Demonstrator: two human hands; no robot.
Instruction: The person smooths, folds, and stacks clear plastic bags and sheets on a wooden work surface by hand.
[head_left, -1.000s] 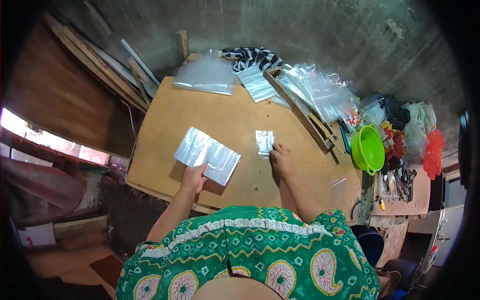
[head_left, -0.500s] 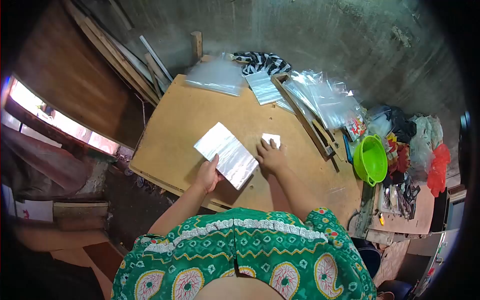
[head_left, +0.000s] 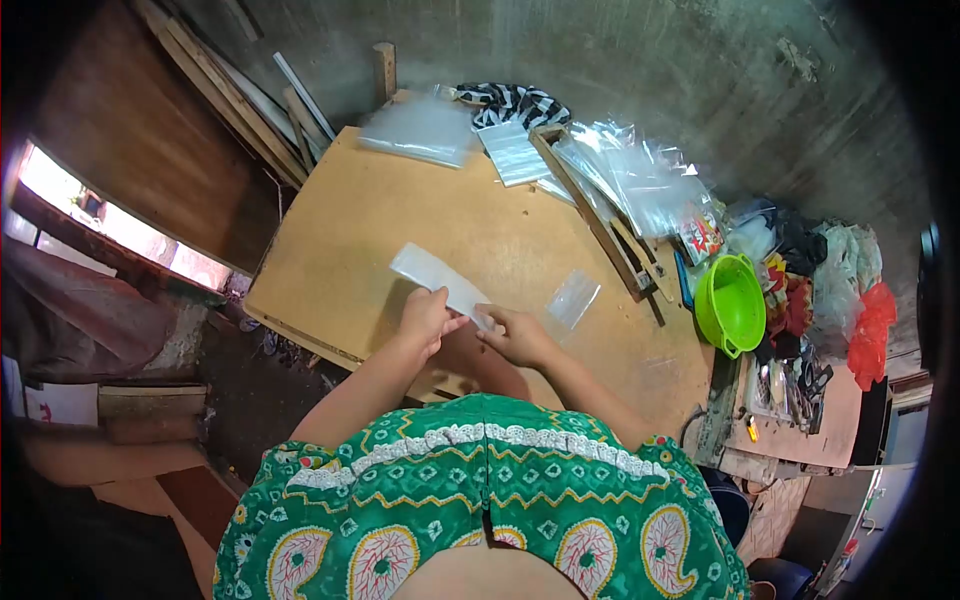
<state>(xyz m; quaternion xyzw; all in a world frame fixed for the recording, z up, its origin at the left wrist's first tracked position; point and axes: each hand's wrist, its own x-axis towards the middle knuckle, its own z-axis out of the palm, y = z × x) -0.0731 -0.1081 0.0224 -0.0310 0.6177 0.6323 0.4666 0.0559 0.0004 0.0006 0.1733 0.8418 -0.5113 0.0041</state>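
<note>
A thin stack of clear plastic bags (head_left: 438, 275) is held over the wooden table (head_left: 340, 240), tilted so that it looks narrow. My left hand (head_left: 427, 320) grips its near edge, thumb on top. At its right end, my right hand (head_left: 510, 334) has its fingers closed on the corner. To the right of my right hand, a single clear plastic bag (head_left: 574, 299) lies flat on the tabletop. The undersides of both hands' grips are hidden.
Along the table's back lie a pile of plastic sheets (head_left: 418, 132), a silvery plastic stack (head_left: 520, 153) and a striped cloth (head_left: 515, 104). A wooden frame (head_left: 592, 212) holds more plastic at the right. Beyond it are a green basin (head_left: 731, 304) and a red bag (head_left: 872, 335).
The held stack has tilted from broad face to a narrow view. My right hand has left the tabletop and come to the stack's right end. The flat bag on the table now shows fully.
</note>
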